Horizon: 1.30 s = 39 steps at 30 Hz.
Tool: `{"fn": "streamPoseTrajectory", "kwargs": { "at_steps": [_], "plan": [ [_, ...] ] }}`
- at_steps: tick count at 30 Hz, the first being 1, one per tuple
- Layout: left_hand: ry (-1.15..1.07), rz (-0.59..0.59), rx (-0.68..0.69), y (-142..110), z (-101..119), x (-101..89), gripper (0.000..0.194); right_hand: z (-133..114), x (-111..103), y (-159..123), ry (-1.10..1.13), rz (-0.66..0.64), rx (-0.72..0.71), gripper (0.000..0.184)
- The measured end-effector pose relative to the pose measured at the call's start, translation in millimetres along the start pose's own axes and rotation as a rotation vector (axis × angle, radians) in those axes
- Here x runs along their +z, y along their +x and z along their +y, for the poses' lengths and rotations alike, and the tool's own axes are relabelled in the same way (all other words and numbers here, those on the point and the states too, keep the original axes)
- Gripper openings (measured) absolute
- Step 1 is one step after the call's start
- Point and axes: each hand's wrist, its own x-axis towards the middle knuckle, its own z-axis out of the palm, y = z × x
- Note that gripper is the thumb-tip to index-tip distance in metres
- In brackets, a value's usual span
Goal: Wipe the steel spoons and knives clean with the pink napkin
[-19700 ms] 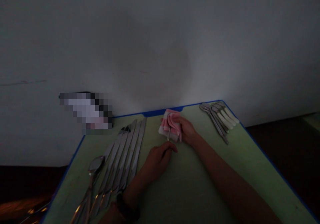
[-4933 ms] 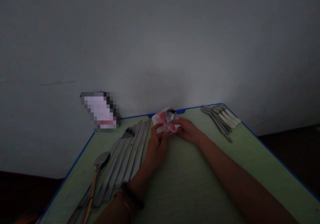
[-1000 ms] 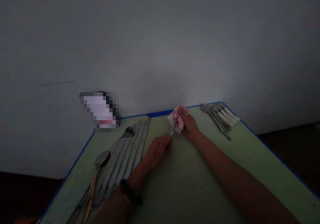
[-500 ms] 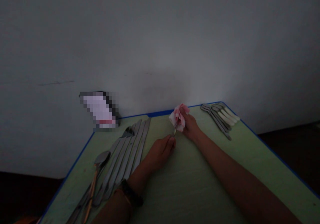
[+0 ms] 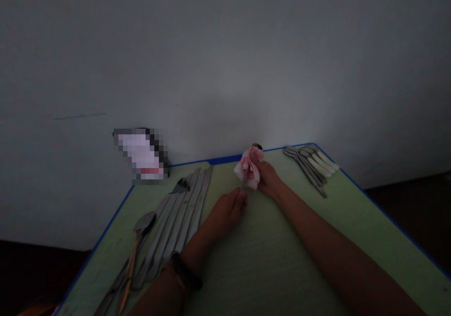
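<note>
Pink cloth (image 5: pixel 248 167) around a spoon (image 5: pixel 244 181)

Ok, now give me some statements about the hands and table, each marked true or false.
1. The left hand grips a spoon. True.
2. The right hand holds a pink and white cloth. True.
3. The left wrist is bare. False: it wears a dark band.
4. Metal cutlery lies on the left side of the table. True.
5. Nothing lies on the table's right side. False: white-handled cutlery is there.
6. The two hands are touching. False: they are apart.
</note>
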Motion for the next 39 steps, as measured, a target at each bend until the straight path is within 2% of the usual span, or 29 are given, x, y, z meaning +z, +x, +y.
{"fn": "streamPoseTrajectory", "kwargs": {
  "at_steps": [4, 9, 16, 19, 27, 33, 39],
  "plan": [
    [-0.027, 0.011, 0.013, 1.3, -0.1, -0.5, 0.036, 0.1, 2.8, -2.5, -0.019, -0.031, 0.003, 0.046],
    [-0.081, 0.045, -0.030, 0.0, -0.1, -2.4, 0.039, 1.0, 8.7, -5.0, -0.024, 0.012, -0.016, 0.042],
    [-0.055, -0.016, -0.014, -5.1, -2.7, -3.3, 0.039, 4.7, 9.4, 3.7, 0.117, 0.103, -0.241, 0.030],
    [-0.035, -0.051, 0.011, -5.6, -2.5, -3.8, 0.039, 3.8, 8.8, 5.7, 0.148, 0.121, -0.278, 0.027],
    [0.017, -0.115, 0.032, -3.7, -1.1, -1.1, 0.038, 5.1, 6.8, 3.7, -0.028, 0.067, -0.221, 0.029],
    [0.020, -0.102, 0.048, -2.3, 2.8, -0.4, 0.043, 4.1, 3.6, 4.6, 0.055, 0.163, -0.048, 0.039],
    [0.080, 0.005, 0.057, 1.7, -2.5, 3.9, 0.031, 1.2, 3.6, 1.6, 0.088, 0.070, 0.009, 0.042]
  ]
}}
